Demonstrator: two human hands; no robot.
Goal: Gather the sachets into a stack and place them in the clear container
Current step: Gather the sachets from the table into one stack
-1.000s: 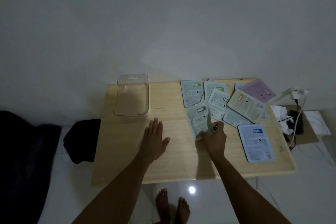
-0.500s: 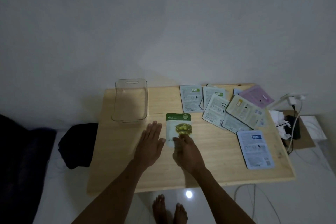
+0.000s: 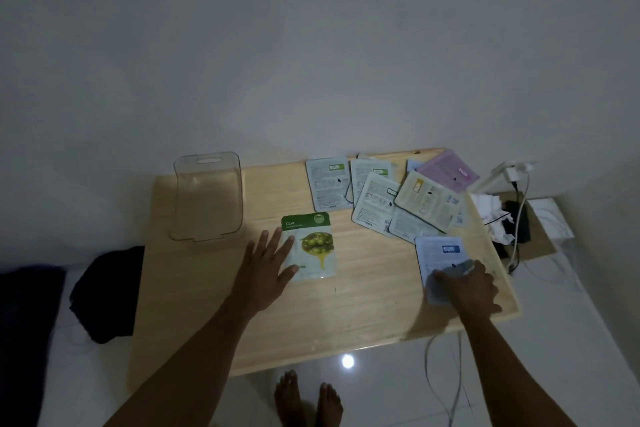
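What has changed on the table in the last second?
The right hand carried the green olive sachet left, released it face up, then moved right onto the blue-labelled sachet. The left hand now rests on the olive sachet's edge. The clear plastic container stayed empty.

Dim, grainy wide-angle view, edges bowed, one bright glare spot on the floor tiles (image 3: 347, 361), perhaps an overhead lamp.

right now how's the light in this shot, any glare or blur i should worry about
Head view: dim and grainy overall; one bright glare spot on the glossy floor below the table edge. Wide-angle bending curves the table. The olive sachet label reads; back-side print on the others is too soft. The right hand looks slightly smeared over the blue sachet.
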